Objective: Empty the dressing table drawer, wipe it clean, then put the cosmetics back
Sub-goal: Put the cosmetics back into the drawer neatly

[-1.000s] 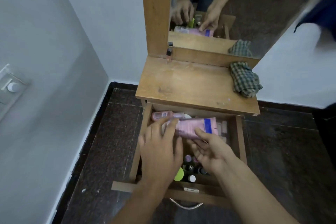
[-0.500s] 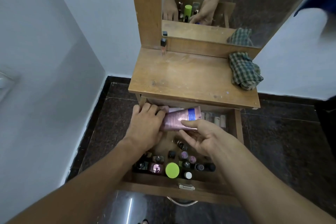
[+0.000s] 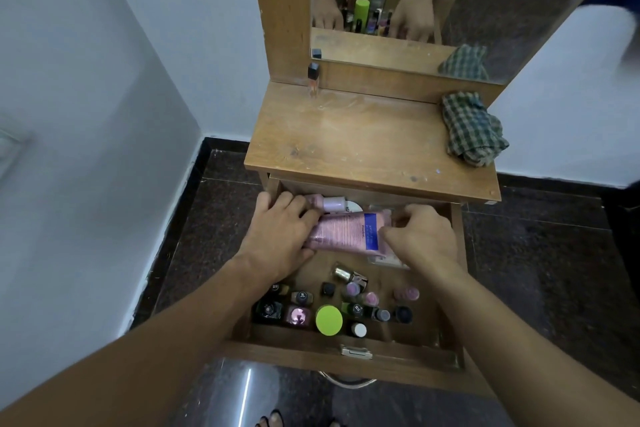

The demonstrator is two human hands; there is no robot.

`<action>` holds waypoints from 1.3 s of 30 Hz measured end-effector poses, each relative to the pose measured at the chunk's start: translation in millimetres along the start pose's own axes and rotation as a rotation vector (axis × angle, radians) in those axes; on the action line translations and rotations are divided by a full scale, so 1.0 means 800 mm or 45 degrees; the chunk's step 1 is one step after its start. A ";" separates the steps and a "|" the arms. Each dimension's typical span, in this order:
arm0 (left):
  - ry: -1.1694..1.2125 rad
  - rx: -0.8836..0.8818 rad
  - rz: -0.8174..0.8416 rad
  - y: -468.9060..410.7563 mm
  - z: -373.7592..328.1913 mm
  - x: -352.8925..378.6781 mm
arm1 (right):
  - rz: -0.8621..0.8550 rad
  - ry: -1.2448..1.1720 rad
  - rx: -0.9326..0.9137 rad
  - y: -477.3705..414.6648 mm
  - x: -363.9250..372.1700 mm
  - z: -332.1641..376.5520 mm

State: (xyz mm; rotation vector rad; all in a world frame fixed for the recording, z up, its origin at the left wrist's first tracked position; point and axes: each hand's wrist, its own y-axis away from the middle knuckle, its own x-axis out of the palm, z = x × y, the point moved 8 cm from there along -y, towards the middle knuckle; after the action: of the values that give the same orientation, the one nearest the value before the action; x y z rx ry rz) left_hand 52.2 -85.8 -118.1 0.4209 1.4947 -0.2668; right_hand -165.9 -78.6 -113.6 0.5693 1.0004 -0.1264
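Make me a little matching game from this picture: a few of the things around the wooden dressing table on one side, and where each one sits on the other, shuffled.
Things:
1. green and white checked cloth
2. large pink tube with a blue band
3. round lime green cap
4. small clear bottle with a black cap

Places:
A. front row of the open drawer, among small bottles
B. back left corner of the tabletop, by the mirror frame
C. right side of the tabletop
D. back of the drawer, between the left hand and the right hand

Pairs: 1-C, 2-D, 3-A, 4-B
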 end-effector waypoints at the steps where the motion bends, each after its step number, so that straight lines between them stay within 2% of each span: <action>1: 0.001 0.000 -0.008 0.001 0.000 0.000 | -0.112 0.087 -0.148 0.005 -0.009 0.009; 3: 0.018 -0.001 -0.012 0.003 0.000 0.000 | -0.186 0.129 -0.436 0.019 -0.014 0.028; 5: 0.036 -0.005 -0.015 0.005 0.001 0.000 | -0.103 0.127 -0.617 0.034 -0.011 0.044; 7: 0.056 -0.008 -0.014 0.006 0.002 -0.002 | -0.107 0.127 -0.698 0.043 -0.016 0.058; 12: 0.092 0.001 0.010 0.001 0.010 -0.005 | -0.365 -0.130 -0.874 0.042 -0.065 0.131; 18: 0.134 -0.037 -0.018 0.002 0.031 -0.022 | -0.559 -0.136 -0.893 -0.005 -0.094 0.252; 24: 0.302 -0.087 -0.182 0.015 0.046 -0.037 | -0.553 0.168 -0.838 -0.044 -0.073 0.307; 28: 0.394 -0.155 -0.326 0.027 0.054 -0.041 | -0.517 0.238 -0.873 -0.057 -0.060 0.314; 33: 0.490 -0.231 -0.404 0.035 0.054 -0.046 | -0.562 0.213 -0.907 -0.047 -0.071 0.314; 36: 0.627 -0.376 -0.501 0.054 0.059 -0.054 | -0.600 0.074 -1.001 -0.017 -0.081 0.292; 39: 0.780 -0.559 -0.563 0.083 0.064 -0.054 | -0.456 -0.013 -1.102 0.032 -0.071 0.248</action>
State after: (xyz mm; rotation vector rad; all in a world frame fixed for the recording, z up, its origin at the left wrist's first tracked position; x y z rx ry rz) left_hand 124.2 -51.5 -66.8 -0.2142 2.1831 -0.1493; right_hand -37.6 -166.0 24.3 -0.4023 1.0296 -0.0038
